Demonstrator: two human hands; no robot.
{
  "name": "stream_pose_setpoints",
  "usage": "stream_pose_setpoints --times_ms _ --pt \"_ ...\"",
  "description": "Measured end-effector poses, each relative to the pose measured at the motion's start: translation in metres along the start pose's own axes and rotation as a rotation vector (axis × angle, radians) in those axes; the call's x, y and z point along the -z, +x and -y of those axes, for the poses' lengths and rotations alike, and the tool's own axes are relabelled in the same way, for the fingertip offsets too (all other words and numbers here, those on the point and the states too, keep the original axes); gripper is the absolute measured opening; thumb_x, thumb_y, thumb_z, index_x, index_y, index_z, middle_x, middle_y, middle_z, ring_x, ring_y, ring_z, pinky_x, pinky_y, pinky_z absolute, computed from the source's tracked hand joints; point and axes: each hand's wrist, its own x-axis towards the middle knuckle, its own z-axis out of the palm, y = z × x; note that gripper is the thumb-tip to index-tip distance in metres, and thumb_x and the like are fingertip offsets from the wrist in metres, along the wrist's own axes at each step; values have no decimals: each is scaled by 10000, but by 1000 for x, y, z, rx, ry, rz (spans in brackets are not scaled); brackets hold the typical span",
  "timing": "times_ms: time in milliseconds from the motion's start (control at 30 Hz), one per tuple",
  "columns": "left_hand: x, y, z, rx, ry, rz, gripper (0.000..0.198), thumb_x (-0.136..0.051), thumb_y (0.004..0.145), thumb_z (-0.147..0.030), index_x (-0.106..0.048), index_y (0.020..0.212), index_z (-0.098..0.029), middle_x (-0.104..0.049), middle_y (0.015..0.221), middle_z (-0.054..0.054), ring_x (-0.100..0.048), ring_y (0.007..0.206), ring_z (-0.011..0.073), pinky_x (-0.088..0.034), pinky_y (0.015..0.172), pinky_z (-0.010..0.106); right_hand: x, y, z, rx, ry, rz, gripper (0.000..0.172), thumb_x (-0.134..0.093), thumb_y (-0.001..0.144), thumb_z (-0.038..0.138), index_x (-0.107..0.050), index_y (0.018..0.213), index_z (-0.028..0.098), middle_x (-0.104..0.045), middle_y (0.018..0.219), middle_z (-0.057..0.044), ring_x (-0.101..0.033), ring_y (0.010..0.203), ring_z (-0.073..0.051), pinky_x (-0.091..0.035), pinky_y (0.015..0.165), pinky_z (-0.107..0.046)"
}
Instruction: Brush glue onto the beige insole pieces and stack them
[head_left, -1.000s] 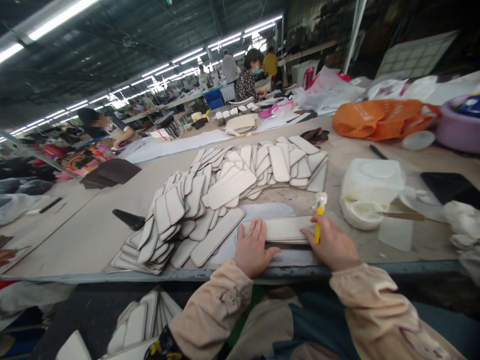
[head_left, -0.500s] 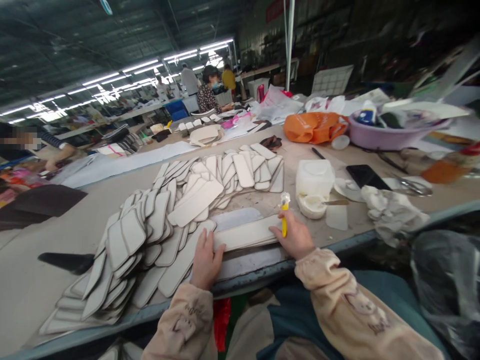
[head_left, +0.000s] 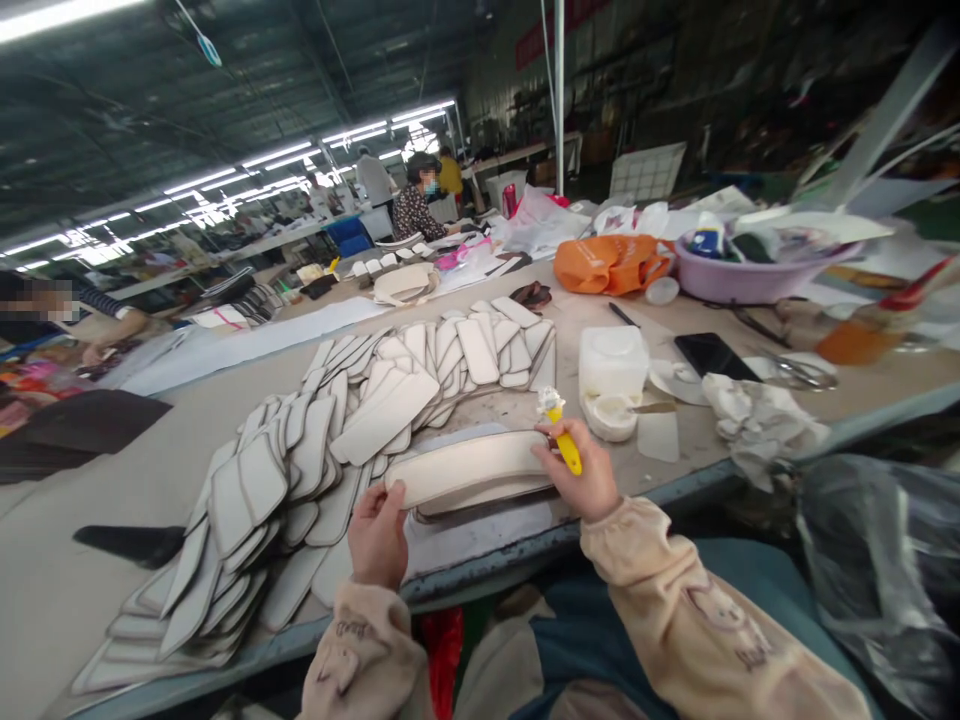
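A long off-white strip with a dark edge [head_left: 465, 463] is lifted and slightly bowed between my two hands. My left hand [head_left: 379, 530] pinches its left end between thumb and fingers. At the right end, my right hand [head_left: 583, 478] grips the strip and also holds a small brush [head_left: 568, 448] with a yellow handle and a white-smeared head pointing up. Beneath the strip lie more strips of the same kind, partly hidden. A large heap of pale rounded pieces [head_left: 247, 485] spreads to the left and behind.
To the right stand a white plastic container [head_left: 613, 360], a black phone [head_left: 716, 356], scissors [head_left: 802, 370] and a crumpled cloth [head_left: 761, 420]. Farther back are an orange bag [head_left: 611, 264] and a purple basin [head_left: 750, 277]. A black pointed object [head_left: 131, 543] lies left; co-workers sit beyond.
My left hand has gone from lying flat beside the strip to pinching its end. The strip has risen off the stack, and the brush now tilts differently in my right hand.
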Motion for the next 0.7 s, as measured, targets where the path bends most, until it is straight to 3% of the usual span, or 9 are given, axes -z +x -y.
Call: stream_pose_setpoints --times_ms 67,133,233,400,700 --pt "-11 -2 -20 76 -325 -40 126 -713 726 -199 -603 784 -177 -700 803 -9 -666 825 134 -535 808 282 -2 0 8 -34 105 -30 288 -679 778 374 -472 926 239 -691 1019 -39 -665 808 -173 -548 705 -291" --pt "-24 -6 -40 124 -514 -75 36 -597 836 -164 -631 826 -168 -725 872 23 -675 914 137 -536 869 281 -5 -1 16 -71 195 -75 354 -728 733 413 -479 908 233 -679 970 -33 -653 793 -167 -542 675 -270" --pt "-46 -14 -54 145 -640 -108 181 -500 923 -233 -658 958 -151 -733 967 73 -663 1026 174 -522 943 323 -11 -6 22 -109 295 -98 409 -773 685 425 -477 890 232 -645 856 -3 -629 733 -148 -523 654 -249" --pt "-64 -21 -50 142 -599 -176 193 -598 861 -220 -654 1003 -101 -707 1079 140 -657 1067 228 -505 980 361 -12 -16 22 -92 316 37 426 -785 671 438 -486 895 233 -592 794 15 -595 686 -140 -499 620 -240" --pt "-48 -34 -71 181 -526 -79 250 -583 875 -332 -675 945 -110 -686 1126 169 -659 1068 241 -519 958 347 -1 -27 37 -8 227 134 384 -738 714 487 -502 870 228 -606 747 -3 -592 650 -167 -505 568 -262"
